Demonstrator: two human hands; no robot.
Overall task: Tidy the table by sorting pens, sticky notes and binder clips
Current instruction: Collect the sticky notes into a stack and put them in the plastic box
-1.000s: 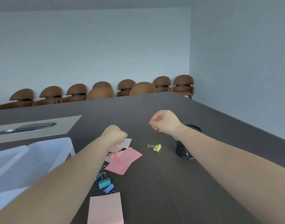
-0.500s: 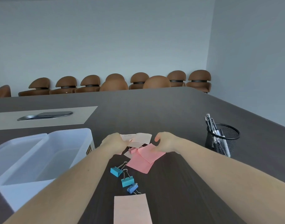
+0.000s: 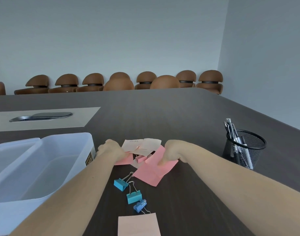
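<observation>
Loose sticky notes [image 3: 146,175], pink and pale peach, heaped at centre frame on the dark tabletop [image 3: 163,116]. Left hand [image 3: 111,149] curled over the heap's left edge, fingers hidden, so cannot tell what it grips. Right hand [image 3: 171,153] closed on the right side, thumb pressed onto a pink note. Just below the heap, three binder clips [image 3: 134,196], two teal and one blue, in a loose diagonal line. At the bottom edge, a peach pad [image 3: 139,225] just beside the blue clip. At right, well apart, a black mesh cup [image 3: 244,150] holding upright pens [image 3: 231,129]. At left, a clear divided plastic bin [image 3: 43,160]. Brown chairs [image 3: 146,80] along the far wall.
</observation>
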